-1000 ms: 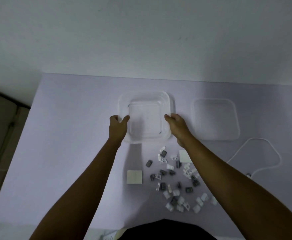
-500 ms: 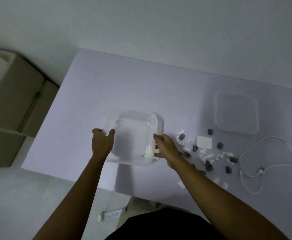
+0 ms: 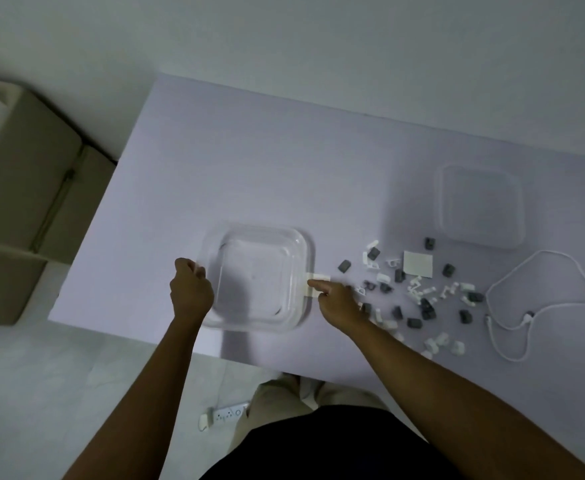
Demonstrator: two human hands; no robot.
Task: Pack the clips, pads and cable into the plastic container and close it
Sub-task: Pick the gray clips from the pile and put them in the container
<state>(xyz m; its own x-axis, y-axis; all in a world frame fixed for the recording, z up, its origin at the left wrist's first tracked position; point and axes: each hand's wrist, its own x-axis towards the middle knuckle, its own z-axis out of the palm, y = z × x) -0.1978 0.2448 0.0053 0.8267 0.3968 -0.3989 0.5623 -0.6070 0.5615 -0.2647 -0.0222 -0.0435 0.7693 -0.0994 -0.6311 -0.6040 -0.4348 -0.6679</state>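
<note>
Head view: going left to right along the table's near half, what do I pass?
left hand gripping the container's left rim → clear container → small pad at its right rim → right hand touching that pad → scattered clips → white cable

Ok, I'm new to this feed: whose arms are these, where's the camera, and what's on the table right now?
No robot: these are a person's bare arms, filmed by one camera worn on their head, looking down. The left hand grips the left rim of the clear container. The right hand touches a white pad at its right edge; whether it pinches it is unclear. Further right on the table lie grey and white clips, a second pad, the cable and the lid.
</note>
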